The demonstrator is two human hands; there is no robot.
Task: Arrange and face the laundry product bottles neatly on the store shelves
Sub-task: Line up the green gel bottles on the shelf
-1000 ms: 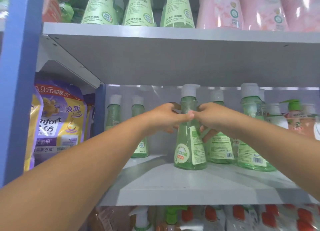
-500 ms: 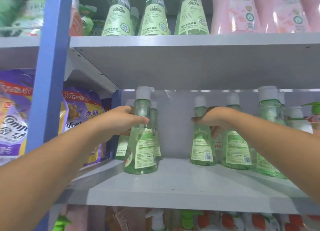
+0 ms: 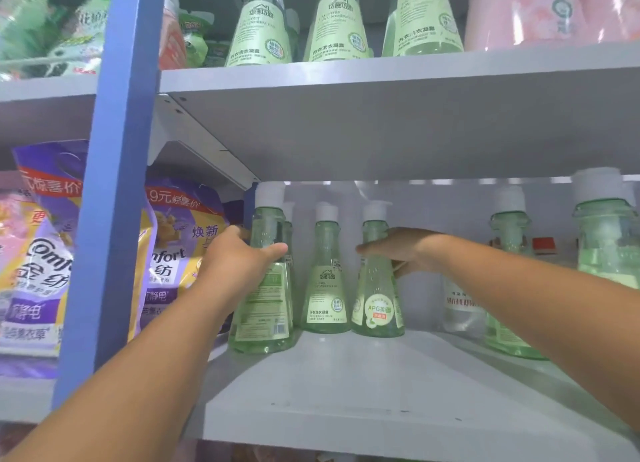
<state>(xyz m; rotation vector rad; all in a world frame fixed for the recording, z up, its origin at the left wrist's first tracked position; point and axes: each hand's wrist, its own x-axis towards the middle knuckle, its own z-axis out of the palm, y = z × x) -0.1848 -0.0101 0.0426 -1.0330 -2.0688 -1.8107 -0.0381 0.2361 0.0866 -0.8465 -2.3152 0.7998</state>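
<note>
A person's left hand (image 3: 239, 257) wraps its grip around the neck and shoulder of a green laundry bottle (image 3: 265, 288) at the left end of the grey middle shelf (image 3: 346, 392), thumb across the front, barcode label facing out. The right hand (image 3: 398, 250) clamps its grip on the neck of a second green bottle (image 3: 377, 288), whose round "APG" sticker faces forward. Between the two stands a third green bottle (image 3: 325, 281), upright with its front label showing, just beside both. Further green bottles (image 3: 509, 253) stand well apart toward the shelf's right end, near its back. On the upper shelf (image 3: 381, 73), a row of matching green bottles (image 3: 337, 21) lines the front edge beside pink bottles (image 3: 540, 11). Left of the blue upright post (image 3: 114, 184), purple softener pouches (image 3: 38, 260) fill the neighbouring bay
</note>
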